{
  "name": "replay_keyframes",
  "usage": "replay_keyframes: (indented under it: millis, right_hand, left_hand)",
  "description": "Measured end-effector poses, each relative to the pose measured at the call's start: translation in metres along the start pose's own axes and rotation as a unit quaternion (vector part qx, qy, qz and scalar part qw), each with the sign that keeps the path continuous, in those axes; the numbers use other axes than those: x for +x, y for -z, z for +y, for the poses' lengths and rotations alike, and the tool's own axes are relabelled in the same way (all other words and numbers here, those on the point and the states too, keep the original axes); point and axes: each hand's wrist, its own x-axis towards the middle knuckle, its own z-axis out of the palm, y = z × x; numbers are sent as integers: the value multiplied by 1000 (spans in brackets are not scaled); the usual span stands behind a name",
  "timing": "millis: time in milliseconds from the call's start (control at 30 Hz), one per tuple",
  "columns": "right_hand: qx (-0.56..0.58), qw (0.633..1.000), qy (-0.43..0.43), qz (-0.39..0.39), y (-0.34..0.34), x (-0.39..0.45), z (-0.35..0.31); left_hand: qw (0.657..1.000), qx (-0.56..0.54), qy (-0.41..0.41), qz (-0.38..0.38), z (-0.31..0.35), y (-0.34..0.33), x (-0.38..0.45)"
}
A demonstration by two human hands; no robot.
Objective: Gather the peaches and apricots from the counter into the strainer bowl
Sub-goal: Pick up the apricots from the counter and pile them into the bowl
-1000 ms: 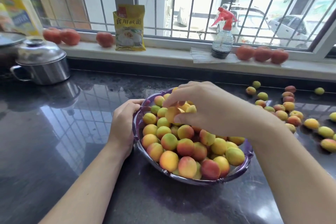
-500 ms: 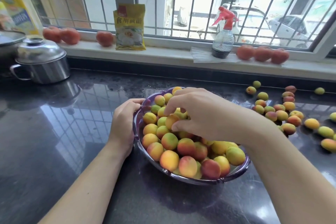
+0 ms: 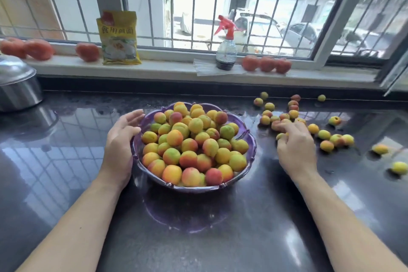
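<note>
A purple strainer bowl sits mid-counter, heaped with several yellow, orange and red apricots and peaches. My left hand rests against the bowl's left rim, fingers loosely apart. My right hand lies on the counter to the right of the bowl, its fingers curled over a few loose fruits at the near edge of the scattered fruit. Whether it grips any of them I cannot tell. More loose fruits spread toward the far right.
The dark glossy counter reflects the window. A steel pot stands at far left. On the sill are a yellow packet, a red-topped spray bottle and tomatoes.
My right hand has left the bowl, where it dropped fruit, and moved right onto the loose fruits on the counter. The view has shifted right. My left hand stays at the rim.
</note>
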Motion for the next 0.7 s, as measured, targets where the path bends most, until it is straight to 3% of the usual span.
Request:
replay_keyframes:
  millis: [100, 167, 333, 433, 700]
  right_hand:
    - [-32, 988, -151, 18, 7, 3, 28]
    - [-50, 983, -179, 10, 6, 5, 29]
    - [-109, 989, -75, -61, 1, -1, 15]
    - [-176, 978, -55, -96, -1, 1, 15]
    - [-123, 988, -43, -78, 3, -4, 16]
  left_hand:
    - [999, -48, 13, -15, -3, -3, -10]
    - [996, -79, 29, -29, -9, -5, -14]
    - [995, -93, 42, -21, -15, -4, -12]
    - [995, -92, 42, -25, -18, -4, -11]
    - [992, -122, 43, -4, -20, -5, -4]
